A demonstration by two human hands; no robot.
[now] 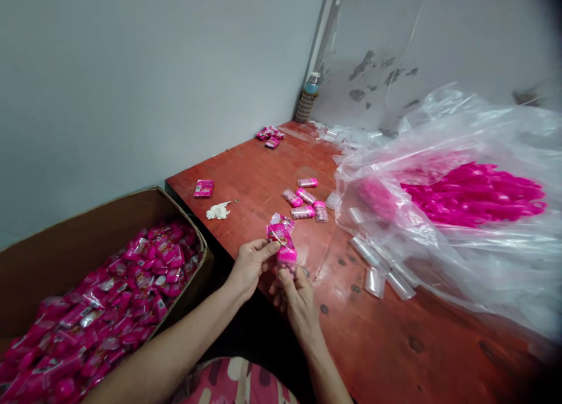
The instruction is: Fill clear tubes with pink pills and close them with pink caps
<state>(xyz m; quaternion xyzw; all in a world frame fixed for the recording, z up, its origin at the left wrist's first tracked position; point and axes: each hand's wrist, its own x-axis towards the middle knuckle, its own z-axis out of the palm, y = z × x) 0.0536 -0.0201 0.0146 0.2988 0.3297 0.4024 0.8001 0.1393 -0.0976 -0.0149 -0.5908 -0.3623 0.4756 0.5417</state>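
My left hand (249, 264) pinches a pink printed plastic wrapper (278, 234) between thumb and fingers, over the near edge of the table. Below it, my right hand (299, 298) grips a small clear bottle with a pink cap (287, 256) and small pinkish balls inside. Bottle and wrapper meet at the cap; whether the cap is inside the wrapper, I cannot tell. Another pink wrapper (285, 221) lies just behind my hands. Several similar capped bottles (302, 212) lie on their sides a little farther back.
At left, a cardboard box (202, 240) holds many pink wrapped packs. The red table (369, 345) bears flat pink wrappers (204, 188), crumpled white tissue (218, 211) and clear tubes (374, 282). A large clear bag (448, 257) of pink plastic pieces lies right; a bottle (306, 102) stands in the corner.
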